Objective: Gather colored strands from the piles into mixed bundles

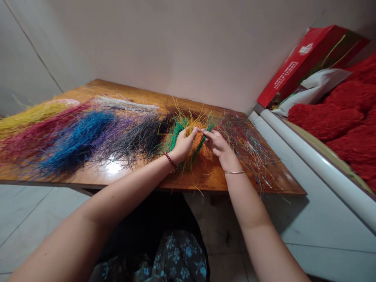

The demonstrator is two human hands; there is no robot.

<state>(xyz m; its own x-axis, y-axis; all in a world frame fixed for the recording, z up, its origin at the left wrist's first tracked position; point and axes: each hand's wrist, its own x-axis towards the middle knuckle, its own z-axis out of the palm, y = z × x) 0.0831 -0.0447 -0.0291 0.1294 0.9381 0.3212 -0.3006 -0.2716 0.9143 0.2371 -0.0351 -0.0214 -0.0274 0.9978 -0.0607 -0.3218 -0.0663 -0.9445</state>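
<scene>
Over the wooden table (205, 178), my left hand (185, 144) is closed on yellow strands (192, 117) that fan out above its fingers. My right hand (216, 143) is pinched close beside it, fingertips nearly touching the left ones, at a thin bundle of green strands (202, 145). What lies between the right fingertips is too small to make out. Orange strands (197, 143) lie beneath and between both hands. A thicker green bunch (176, 131) sits just left of my left hand.
Leftward lie black (143, 135), purple (113, 131), blue (79, 137), red (44, 131) and yellow (32, 113) strand piles, with white strands (126, 103) behind. Mixed strands (246, 137) lie to the right. Beyond the table's right edge are a red box (289, 66) and red bundles (337, 109).
</scene>
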